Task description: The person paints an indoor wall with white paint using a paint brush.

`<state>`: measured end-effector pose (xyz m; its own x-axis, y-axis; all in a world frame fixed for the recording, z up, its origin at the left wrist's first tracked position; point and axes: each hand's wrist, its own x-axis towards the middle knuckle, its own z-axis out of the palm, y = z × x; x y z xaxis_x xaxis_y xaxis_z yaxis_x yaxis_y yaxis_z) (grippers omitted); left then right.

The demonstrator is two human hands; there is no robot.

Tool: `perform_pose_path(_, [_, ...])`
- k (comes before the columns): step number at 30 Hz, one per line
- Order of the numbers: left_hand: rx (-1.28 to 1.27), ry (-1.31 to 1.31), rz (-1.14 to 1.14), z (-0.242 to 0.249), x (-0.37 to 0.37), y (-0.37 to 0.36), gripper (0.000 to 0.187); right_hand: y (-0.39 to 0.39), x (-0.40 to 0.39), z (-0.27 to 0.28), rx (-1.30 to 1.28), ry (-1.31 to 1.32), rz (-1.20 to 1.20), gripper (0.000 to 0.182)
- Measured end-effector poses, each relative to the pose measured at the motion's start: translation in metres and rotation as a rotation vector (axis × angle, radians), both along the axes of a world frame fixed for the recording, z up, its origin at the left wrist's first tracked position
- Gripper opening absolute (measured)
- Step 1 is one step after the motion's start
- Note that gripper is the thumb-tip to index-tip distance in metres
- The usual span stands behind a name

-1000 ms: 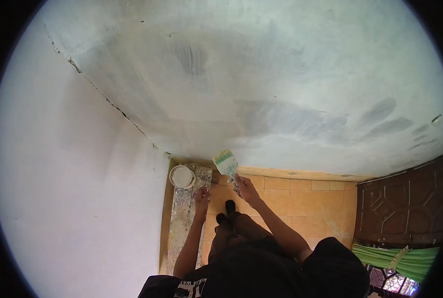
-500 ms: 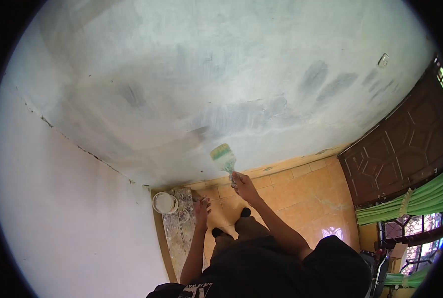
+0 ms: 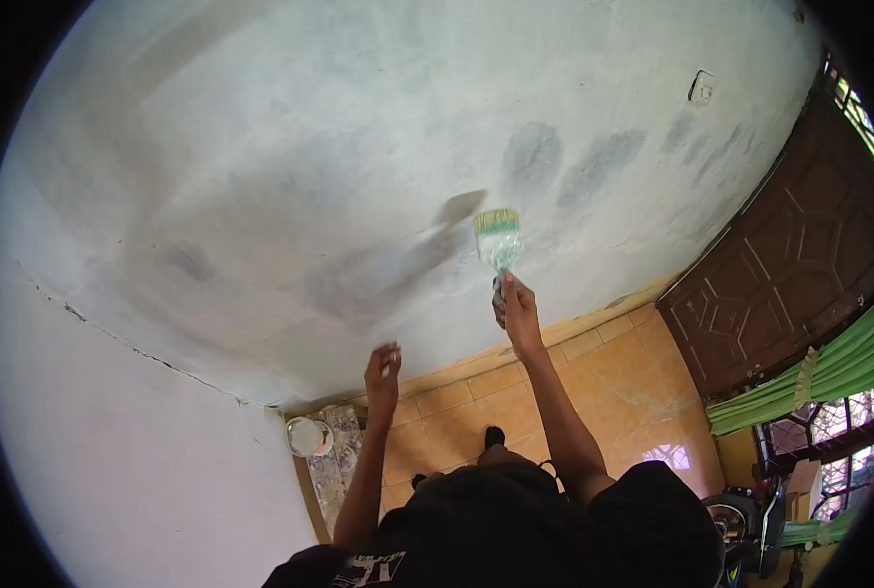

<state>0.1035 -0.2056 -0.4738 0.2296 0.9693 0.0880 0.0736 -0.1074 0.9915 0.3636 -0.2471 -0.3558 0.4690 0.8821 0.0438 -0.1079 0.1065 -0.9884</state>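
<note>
My right hand [image 3: 518,309] is closed around the handle of a wide paintbrush [image 3: 499,235], raised with its bristles up. White and green paint smears cover the brush, and its pale bristle tips overlap the wall [image 3: 407,127] in this view. A brush-shaped shadow falls on the wall to its left. Lower and further left, my left hand [image 3: 383,377] is raised with curled fingers in front of the wall. Something whitish shows at its fingers; I cannot tell whether it is paint or a held thing. Grey patches mark the whitish wall.
A white tub [image 3: 309,436] stands on a paint-spattered plank [image 3: 342,461] in the left corner. Orange tiles [image 3: 613,392] form the floor. A wall switch [image 3: 701,88] sits at upper right, near a brown panelled door [image 3: 770,265]. Green curtains [image 3: 819,367] and a motorbike [image 3: 750,519] are at right.
My right hand has lifted the paintbrush up and to the right, closer to the grey patches. My left hand has risen from beside the plank. The view has shifted toward the right.
</note>
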Motion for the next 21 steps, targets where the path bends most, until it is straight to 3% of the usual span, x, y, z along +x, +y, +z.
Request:
perform_pose_path(2, [0.153,0.064,0.043,0.079,0.045,0.017,0.025,0.012,0.026,0.019,0.041,0.003,0.002,0.044])
perform_pose_path(4, [0.496,0.125,0.076,0.137,0.082,0.039,0.026,0.026,0.046,0.034,0.110,-0.003,-0.017,0.042])
perform_pose_path(8, [1.136,0.103,0.305,0.241,0.152,0.090,0.033,0.054,0.082,0.056,0.227,0.001,0.063,0.041])
perform_pose_path(10, [1.281,0.096,0.411,0.273,0.177,0.116,0.031,0.067,0.092,0.067,0.278,-0.026,0.084,0.040])
perform_pose_path(15, [1.592,0.265,0.740,0.294,0.214,0.160,0.032,0.090,0.106,0.064,0.320,-0.043,0.132,0.040])
perform_pose_path(21, [1.607,0.302,0.822,0.289,0.216,0.168,0.037,0.080,0.113,-0.035,0.204,0.051,0.225,0.041])
